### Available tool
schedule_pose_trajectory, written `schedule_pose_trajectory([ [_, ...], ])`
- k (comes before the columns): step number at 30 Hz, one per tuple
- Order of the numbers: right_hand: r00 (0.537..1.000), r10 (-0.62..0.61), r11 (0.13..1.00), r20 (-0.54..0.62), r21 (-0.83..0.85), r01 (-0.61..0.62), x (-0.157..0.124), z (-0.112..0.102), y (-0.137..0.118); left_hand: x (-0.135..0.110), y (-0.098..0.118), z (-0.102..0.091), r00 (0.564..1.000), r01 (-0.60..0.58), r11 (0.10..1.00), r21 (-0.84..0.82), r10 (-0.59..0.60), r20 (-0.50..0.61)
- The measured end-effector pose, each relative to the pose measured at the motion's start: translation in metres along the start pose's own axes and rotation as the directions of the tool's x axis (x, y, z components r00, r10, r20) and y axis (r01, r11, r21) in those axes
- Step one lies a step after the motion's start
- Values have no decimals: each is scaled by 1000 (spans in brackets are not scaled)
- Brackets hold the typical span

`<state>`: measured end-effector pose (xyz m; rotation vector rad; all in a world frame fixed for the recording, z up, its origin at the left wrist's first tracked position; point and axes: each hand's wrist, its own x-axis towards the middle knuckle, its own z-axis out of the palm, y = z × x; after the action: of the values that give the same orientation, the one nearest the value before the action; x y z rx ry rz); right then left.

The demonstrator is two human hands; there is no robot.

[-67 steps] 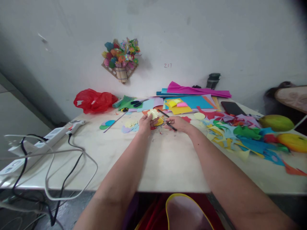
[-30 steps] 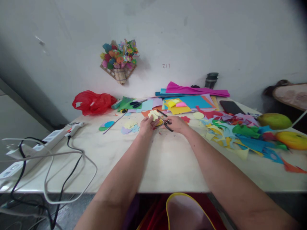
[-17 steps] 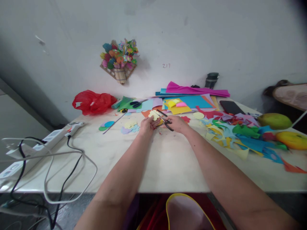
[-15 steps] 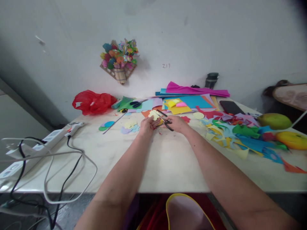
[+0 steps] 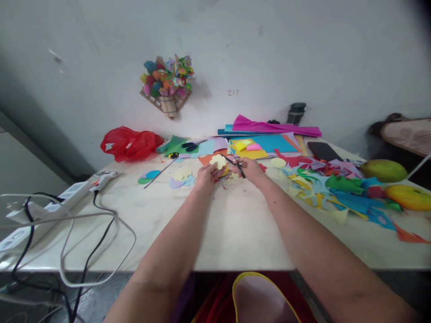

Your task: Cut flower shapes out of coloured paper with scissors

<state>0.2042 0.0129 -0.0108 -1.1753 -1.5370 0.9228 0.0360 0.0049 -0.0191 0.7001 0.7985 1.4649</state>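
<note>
Between the fingers of my left hand (image 5: 206,175) is a pale yellow paper flower (image 5: 218,162) with a scalloped edge. My right hand (image 5: 251,169) grips a pair of black-handled scissors (image 5: 239,168), its blades pointing left toward the flower but apart from it. Small yellow and red paper scraps (image 5: 232,179) lie on the table below my hands. Left of my left hand rests a loose pile of pale yellow and lilac paper flowers (image 5: 182,178). A pale yellow paper disc (image 5: 278,162) lies to the right of my right hand.
Coloured paper offcuts (image 5: 350,193) spread across the right side, beside a phone (image 5: 323,151) and two mangoes (image 5: 384,170). Stacked coloured sheets (image 5: 279,142) and a second pair of scissors (image 5: 191,146) lie at the back. A red plastic bag (image 5: 129,143) and a power strip (image 5: 72,192) are leftward.
The scissors have drawn back from the flower and turned a little in my right hand. The flower now faces up more fully in my left hand.
</note>
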Motion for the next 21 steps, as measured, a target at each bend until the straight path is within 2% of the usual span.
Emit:
schedule_pose_trajectory([
  [3, 996, 84, 980, -9, 182, -81, -5, 2, -9, -1, -1, 0, 998, 8, 999, 34, -10, 64],
  [8, 993, 120, 948, -13, 299, -111, -9, 5, -16, -4, -1, 2, 994, 42, 996, 72, -49, 98],
  [16, 991, 90, 940, -100, 337, -52, -6, 6, -16, -5, -2, 2, 983, 71, 991, 112, -88, 158],
  [21, 997, 45, 957, -60, 290, -26, -6, 4, -16, -6, 1, 2, 970, 87, 985, 149, -118, 214],
])
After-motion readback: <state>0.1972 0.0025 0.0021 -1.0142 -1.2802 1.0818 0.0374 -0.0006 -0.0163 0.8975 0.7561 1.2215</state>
